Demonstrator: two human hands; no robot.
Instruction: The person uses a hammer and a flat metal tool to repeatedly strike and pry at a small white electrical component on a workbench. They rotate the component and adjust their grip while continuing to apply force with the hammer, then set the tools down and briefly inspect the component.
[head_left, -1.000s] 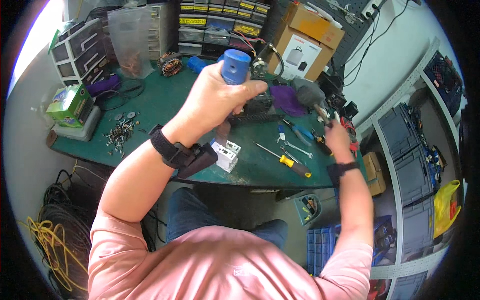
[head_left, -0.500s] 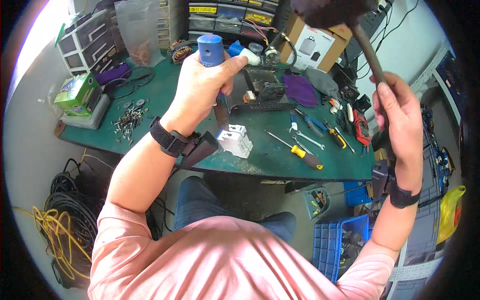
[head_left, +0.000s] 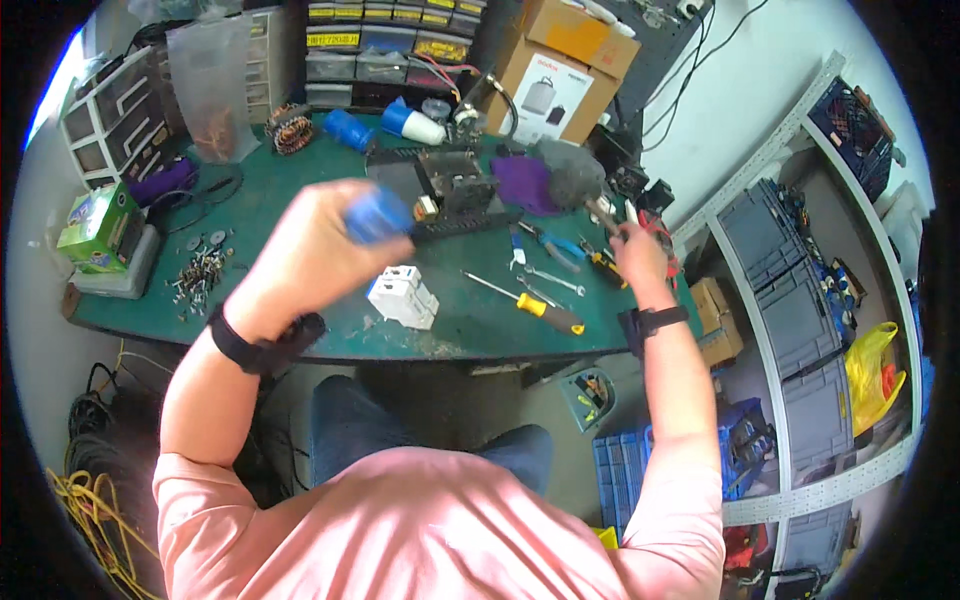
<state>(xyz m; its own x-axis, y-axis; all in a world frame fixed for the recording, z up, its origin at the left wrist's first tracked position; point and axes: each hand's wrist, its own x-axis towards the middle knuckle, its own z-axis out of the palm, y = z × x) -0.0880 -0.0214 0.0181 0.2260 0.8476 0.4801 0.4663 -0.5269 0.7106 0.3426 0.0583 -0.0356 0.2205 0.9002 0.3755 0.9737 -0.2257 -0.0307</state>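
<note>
My left hand [head_left: 310,245], blurred by motion, is closed round a blue-handled chisel [head_left: 380,213] above the bench. Its blade is hidden from view. Just below and to the right stands a white circuit breaker [head_left: 404,298], apart from the hand. At the bench's right side my right hand [head_left: 642,258] grips the wooden handle of a mallet [head_left: 603,213]. The mallet's grey head [head_left: 574,180] is low, against the purple cloth [head_left: 524,186]; it is hard to tell from a grey cloth there. Close to that hand lie yellow-and-black pliers [head_left: 606,268] and red test leads [head_left: 655,230].
A yellow-handled screwdriver [head_left: 548,312], wrenches [head_left: 552,281] and blue pliers [head_left: 553,247] lie on the green bench [head_left: 300,345]. Loose screws [head_left: 200,272] are heaped at the left. A black metal frame [head_left: 450,185] stands behind the breaker. Shelving [head_left: 775,400] rises at the right.
The mallet has come down from high at the right to the bench's back right. My left hand has lifted the chisel off the breaker and tilted it. The whole view has shifted.
</note>
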